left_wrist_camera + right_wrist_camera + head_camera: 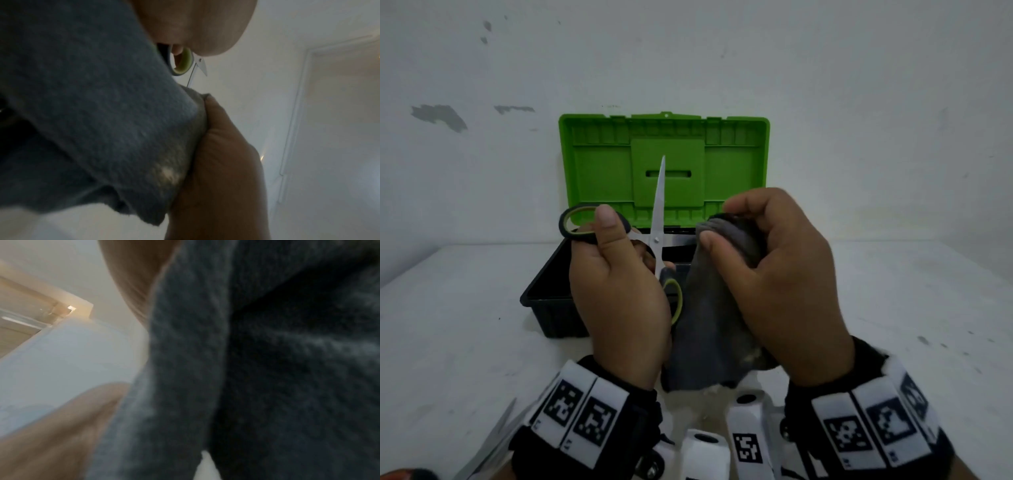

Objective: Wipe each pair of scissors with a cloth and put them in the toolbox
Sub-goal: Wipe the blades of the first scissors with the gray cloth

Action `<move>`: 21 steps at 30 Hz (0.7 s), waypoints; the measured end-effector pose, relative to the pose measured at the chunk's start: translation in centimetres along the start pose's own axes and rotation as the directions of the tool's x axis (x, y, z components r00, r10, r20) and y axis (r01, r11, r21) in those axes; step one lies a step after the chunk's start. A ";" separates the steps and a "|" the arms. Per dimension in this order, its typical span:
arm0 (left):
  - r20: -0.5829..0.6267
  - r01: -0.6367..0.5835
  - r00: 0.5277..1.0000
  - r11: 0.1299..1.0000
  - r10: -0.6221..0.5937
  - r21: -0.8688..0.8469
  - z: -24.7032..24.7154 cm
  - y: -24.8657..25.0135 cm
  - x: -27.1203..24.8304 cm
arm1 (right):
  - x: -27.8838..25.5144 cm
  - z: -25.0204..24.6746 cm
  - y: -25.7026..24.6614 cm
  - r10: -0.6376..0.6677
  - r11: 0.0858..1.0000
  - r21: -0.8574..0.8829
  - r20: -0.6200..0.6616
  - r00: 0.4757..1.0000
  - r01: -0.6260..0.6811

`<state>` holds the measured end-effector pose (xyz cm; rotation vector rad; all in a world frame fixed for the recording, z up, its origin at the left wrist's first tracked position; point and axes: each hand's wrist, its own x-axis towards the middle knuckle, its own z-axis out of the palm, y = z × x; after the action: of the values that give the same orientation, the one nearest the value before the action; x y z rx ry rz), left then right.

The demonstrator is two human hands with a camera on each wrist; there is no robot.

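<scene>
My left hand (619,260) grips a pair of scissors (658,205) with black and green handles, thumb over the upper ring (571,222). The scissors are spread wide: one blade points up in front of the lid, the other runs right into a dark grey cloth (709,325). My right hand (763,253) pinches that cloth around the blade's end. Behind both hands stands the toolbox, its green lid (602,164) upright and its black base (544,298) open. The cloth (92,97) fills the left wrist view, with a handle ring (183,63) above it. Cloth (246,353) covers most of the right wrist view.
The toolbox sits on a white table (893,308) against a white wall (825,85). At the bottom left edge lie a pale blade-like shape (493,435) and something orange (400,475). Both hands are above the table's near side, in front of the box.
</scene>
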<state>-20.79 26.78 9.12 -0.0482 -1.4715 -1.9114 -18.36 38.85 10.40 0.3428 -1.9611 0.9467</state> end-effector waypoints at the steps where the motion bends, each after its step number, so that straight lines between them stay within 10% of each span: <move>1: 0.009 -0.010 1.000 1.000 0.010 0.008 0.0 0.0 -0.1 | -0.2 0.2 -0.1 -0.026 0.999 -0.023 -0.009 1.000 0.026; 21: 0.078 -0.074 0.995 0.993 0.067 0.092 -0.1 -0.2 -0.4 | -0.8 1.2 -0.2 -0.168 0.979 -0.100 0.081 0.982 0.176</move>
<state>-20.55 26.95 8.72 -0.1277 -1.5881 -1.7981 -18.56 37.77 9.46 0.4834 -2.0022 0.7249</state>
